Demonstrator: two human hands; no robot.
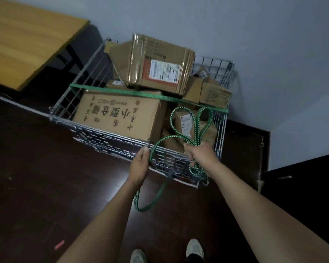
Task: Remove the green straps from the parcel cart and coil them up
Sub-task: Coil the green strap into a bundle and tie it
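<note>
A wire parcel cart (65, 99) full of cardboard boxes stands against the wall. One green strap (122, 91) is stretched across its top from the left rim to the right rim. A second green strap (195, 124) is loose: my right hand (199, 152) grips a bundle of its loops over the cart's near right corner. From there the strap arcs left to my left hand (141, 164), which pinches it by the front rim. Below my hands a long loop (150, 202) hangs toward the floor.
A wooden table (23, 44) stands at the left with dark legs beside the cart. A large taped box (160, 63) tops the pile. The floor is dark wood; a dark cabinet (302, 186) sits at the right. My shoes (194, 247) show below.
</note>
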